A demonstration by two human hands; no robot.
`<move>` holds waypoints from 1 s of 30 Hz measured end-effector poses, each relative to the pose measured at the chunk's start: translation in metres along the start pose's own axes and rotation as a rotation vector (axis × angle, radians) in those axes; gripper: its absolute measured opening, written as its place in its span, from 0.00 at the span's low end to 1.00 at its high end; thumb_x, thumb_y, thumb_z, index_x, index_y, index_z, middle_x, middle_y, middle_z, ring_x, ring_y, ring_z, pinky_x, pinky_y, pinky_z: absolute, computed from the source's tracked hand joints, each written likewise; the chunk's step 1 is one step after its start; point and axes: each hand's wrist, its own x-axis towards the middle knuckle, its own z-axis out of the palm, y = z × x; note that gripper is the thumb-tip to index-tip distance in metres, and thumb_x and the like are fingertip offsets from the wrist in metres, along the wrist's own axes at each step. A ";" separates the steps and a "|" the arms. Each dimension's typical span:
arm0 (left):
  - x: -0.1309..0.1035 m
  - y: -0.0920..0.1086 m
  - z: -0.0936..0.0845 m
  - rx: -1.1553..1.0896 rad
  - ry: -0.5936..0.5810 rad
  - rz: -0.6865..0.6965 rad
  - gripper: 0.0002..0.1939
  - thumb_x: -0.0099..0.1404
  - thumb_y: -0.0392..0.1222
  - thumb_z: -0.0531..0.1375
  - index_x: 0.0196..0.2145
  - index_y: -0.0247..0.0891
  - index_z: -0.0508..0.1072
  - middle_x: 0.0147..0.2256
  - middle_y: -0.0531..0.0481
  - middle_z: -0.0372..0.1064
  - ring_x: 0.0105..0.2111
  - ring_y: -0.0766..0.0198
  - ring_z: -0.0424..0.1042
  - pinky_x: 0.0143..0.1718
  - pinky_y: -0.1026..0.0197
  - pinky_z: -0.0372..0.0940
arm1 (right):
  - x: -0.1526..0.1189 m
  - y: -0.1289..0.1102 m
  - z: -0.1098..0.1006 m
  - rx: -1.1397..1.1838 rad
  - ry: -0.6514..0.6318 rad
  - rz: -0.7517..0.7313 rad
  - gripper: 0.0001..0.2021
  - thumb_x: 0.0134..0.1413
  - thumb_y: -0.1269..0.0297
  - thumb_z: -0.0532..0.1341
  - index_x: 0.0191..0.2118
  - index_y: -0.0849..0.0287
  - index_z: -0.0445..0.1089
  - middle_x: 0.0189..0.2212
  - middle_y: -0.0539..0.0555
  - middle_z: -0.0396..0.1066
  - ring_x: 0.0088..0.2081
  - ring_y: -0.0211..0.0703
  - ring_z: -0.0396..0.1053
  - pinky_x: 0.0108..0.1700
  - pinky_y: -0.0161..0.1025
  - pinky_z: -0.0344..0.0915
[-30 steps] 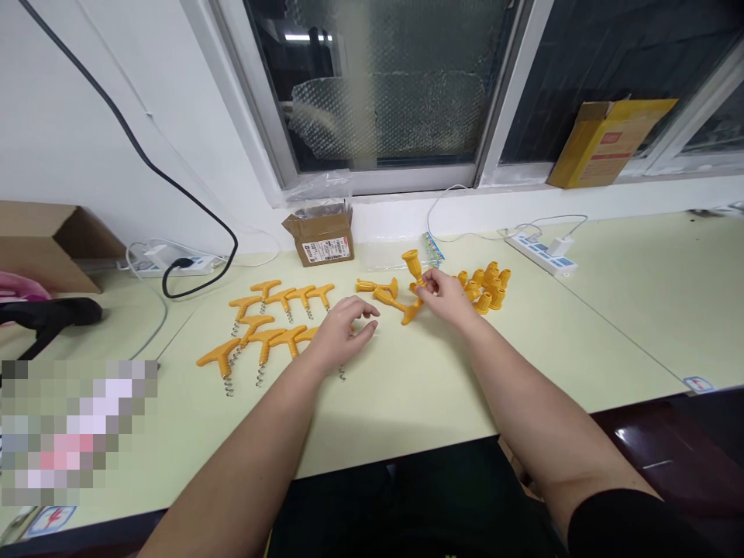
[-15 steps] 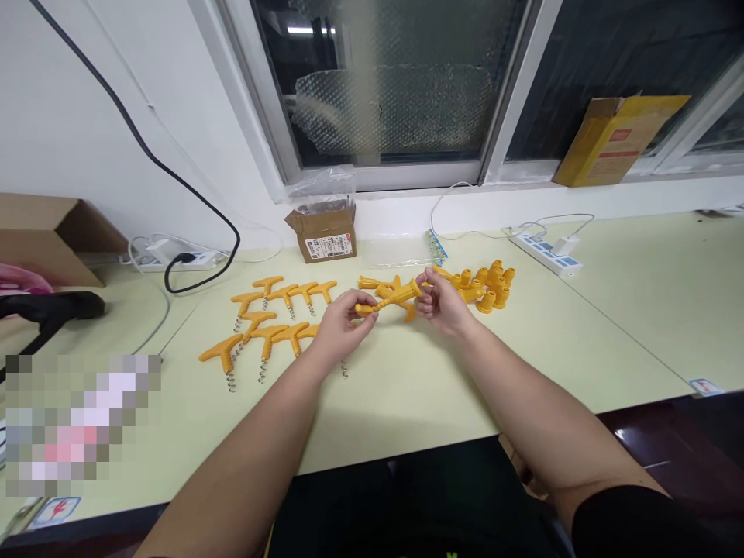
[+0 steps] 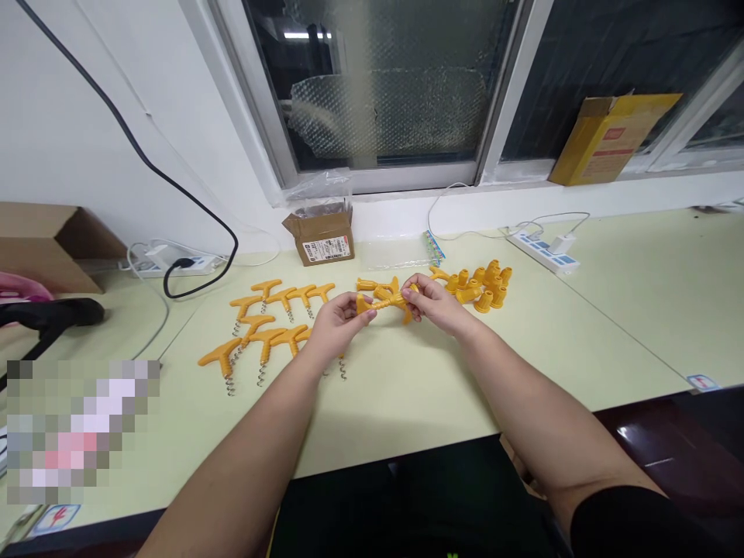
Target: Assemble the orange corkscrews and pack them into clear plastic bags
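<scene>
My left hand [image 3: 338, 319] pinches the T-shaped handle of a yellow corkscrew [image 3: 380, 304], its ridged neck pointing right. At the other end my right hand [image 3: 437, 304] has its fingers closed around a yellow plastic sleeve [image 3: 400, 298], which lines up with the neck; the metal spiral is out of sight. Just behind the hands lie more yellow pieces, one a sleeved corkscrew [image 3: 367, 285], partly covered. Several bare corkscrews [image 3: 221, 358] with metal spirals spread out to the left. Right of my right hand a cluster of loose yellow sleeves [image 3: 483, 301] stands and lies.
A small open carton [image 3: 326, 242] stands at the wall beside a clear plastic bag [image 3: 401, 253]. Power strips sit at the right [image 3: 543, 252] and left [image 3: 203, 264] with cables. A black cable [image 3: 133, 147] hangs down at the left, near a larger cardboard box [image 3: 46, 244].
My right hand has moved left along the sleeve, closer to my left hand, and now covers more of it. The left hand keeps its hold on the handle.
</scene>
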 end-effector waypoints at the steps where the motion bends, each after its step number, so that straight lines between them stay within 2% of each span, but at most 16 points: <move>1: 0.000 0.001 0.000 -0.062 0.014 -0.040 0.24 0.54 0.52 0.75 0.44 0.39 0.76 0.35 0.48 0.76 0.36 0.59 0.78 0.42 0.56 0.72 | -0.001 0.000 0.000 -0.062 0.004 -0.037 0.17 0.60 0.44 0.63 0.39 0.53 0.64 0.26 0.46 0.66 0.26 0.38 0.62 0.30 0.37 0.62; 5: 0.003 0.007 -0.001 -0.279 0.069 -0.293 0.31 0.52 0.49 0.76 0.48 0.41 0.68 0.32 0.52 0.75 0.30 0.63 0.77 0.31 0.63 0.69 | -0.004 0.003 0.001 -0.370 0.046 -0.222 0.13 0.66 0.49 0.59 0.44 0.53 0.66 0.30 0.48 0.65 0.28 0.40 0.61 0.33 0.39 0.62; 8: 0.006 0.006 -0.003 -0.368 0.096 -0.482 0.26 0.56 0.47 0.73 0.48 0.42 0.67 0.29 0.52 0.73 0.20 0.72 0.67 0.18 0.72 0.52 | -0.006 0.002 0.002 -0.558 0.018 -0.415 0.09 0.66 0.56 0.60 0.44 0.54 0.67 0.36 0.53 0.68 0.36 0.44 0.66 0.43 0.43 0.66; 10: 0.008 0.004 -0.005 -0.414 0.117 -0.530 0.22 0.59 0.45 0.70 0.46 0.42 0.67 0.27 0.54 0.71 0.16 0.76 0.58 0.16 0.74 0.43 | -0.007 -0.001 0.001 -0.643 -0.008 -0.507 0.05 0.65 0.61 0.59 0.43 0.54 0.68 0.41 0.56 0.69 0.42 0.48 0.67 0.48 0.46 0.66; 11: 0.008 0.003 -0.006 -0.431 0.133 -0.531 0.20 0.60 0.44 0.70 0.45 0.42 0.67 0.26 0.55 0.70 0.16 0.77 0.56 0.16 0.74 0.43 | -0.007 -0.003 0.000 -0.674 0.000 -0.533 0.04 0.65 0.63 0.58 0.43 0.54 0.68 0.42 0.57 0.69 0.45 0.49 0.67 0.50 0.47 0.66; 13: 0.010 0.002 -0.008 -0.442 0.178 -0.500 0.18 0.59 0.42 0.69 0.43 0.41 0.67 0.26 0.55 0.68 0.18 0.75 0.60 0.18 0.74 0.50 | -0.007 -0.005 -0.005 -0.727 0.051 -0.546 0.08 0.62 0.67 0.57 0.46 0.55 0.68 0.44 0.58 0.68 0.48 0.50 0.67 0.52 0.47 0.66; 16: 0.011 0.003 -0.014 -0.419 0.231 -0.400 0.19 0.58 0.42 0.70 0.45 0.40 0.69 0.27 0.55 0.67 0.25 0.71 0.68 0.25 0.69 0.63 | -0.004 -0.004 -0.016 -0.819 0.164 -0.440 0.19 0.58 0.70 0.57 0.55 0.57 0.69 0.47 0.59 0.67 0.51 0.52 0.68 0.56 0.48 0.65; 19: 0.013 0.004 -0.022 -0.359 0.242 -0.304 0.21 0.58 0.45 0.70 0.48 0.40 0.72 0.32 0.52 0.70 0.31 0.66 0.74 0.33 0.63 0.71 | 0.000 0.001 -0.030 -0.942 0.281 -0.250 0.20 0.56 0.69 0.58 0.55 0.58 0.72 0.48 0.60 0.69 0.53 0.55 0.67 0.59 0.49 0.63; 21: 0.015 0.003 -0.028 -0.309 0.259 -0.254 0.23 0.58 0.47 0.70 0.49 0.40 0.74 0.36 0.50 0.72 0.33 0.64 0.76 0.36 0.60 0.72 | 0.003 0.006 -0.039 -1.019 0.348 -0.152 0.19 0.55 0.68 0.60 0.53 0.58 0.74 0.48 0.60 0.71 0.54 0.57 0.66 0.59 0.50 0.61; 24: 0.019 -0.003 -0.038 -0.244 0.328 -0.183 0.27 0.55 0.49 0.72 0.50 0.42 0.72 0.33 0.52 0.72 0.31 0.65 0.76 0.35 0.62 0.70 | 0.006 0.011 -0.048 -1.080 0.417 -0.024 0.17 0.54 0.66 0.61 0.50 0.55 0.73 0.48 0.58 0.73 0.53 0.58 0.65 0.57 0.51 0.60; 27: 0.022 -0.013 -0.044 -0.180 0.422 -0.131 0.27 0.53 0.47 0.75 0.45 0.43 0.66 0.29 0.56 0.72 0.28 0.68 0.73 0.33 0.65 0.67 | 0.006 0.012 -0.051 -1.084 0.450 0.098 0.14 0.54 0.64 0.61 0.47 0.53 0.70 0.46 0.56 0.76 0.52 0.59 0.66 0.53 0.53 0.60; 30: 0.025 -0.022 -0.047 -0.182 0.446 -0.134 0.26 0.53 0.45 0.74 0.40 0.43 0.61 0.29 0.55 0.74 0.28 0.68 0.74 0.35 0.65 0.68 | 0.005 0.013 -0.049 -1.084 0.455 0.174 0.15 0.54 0.63 0.61 0.48 0.52 0.69 0.43 0.57 0.77 0.52 0.62 0.66 0.53 0.56 0.59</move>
